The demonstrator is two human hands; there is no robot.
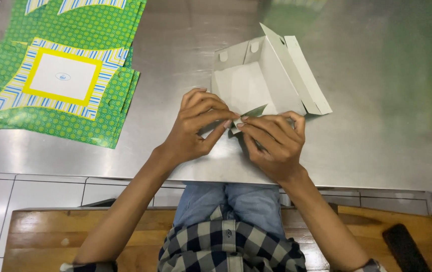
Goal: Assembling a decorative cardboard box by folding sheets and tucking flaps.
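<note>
**Mia:** Where is the box?

**Ben:** The grey card box (256,83) sits on the shiny metal worktop (377,126), near its front edge. It is half folded. Its long lid flap stands up on the far right side and slants away to the right.

**Mia:** What do the hands do?

**Ben:** The left hand (196,126) and the right hand (274,143) meet at the front corner of the box. Both pinch one small pointed flap (248,115) with their fingertips. The fingers are close together, not spread wide.

**Mia:** Is there room around the box?

**Ben:** Yes. Right of the box the worktop is bare and smooth. Left of the box, well apart from it, lies a flat stack of green dotted card sheets (75,100) with striped borders and a white square in the middle.

**Mia:** And in front of the box?

**Ben:** The worktop edge, then white tiles and a wooden bench (50,236).
</note>
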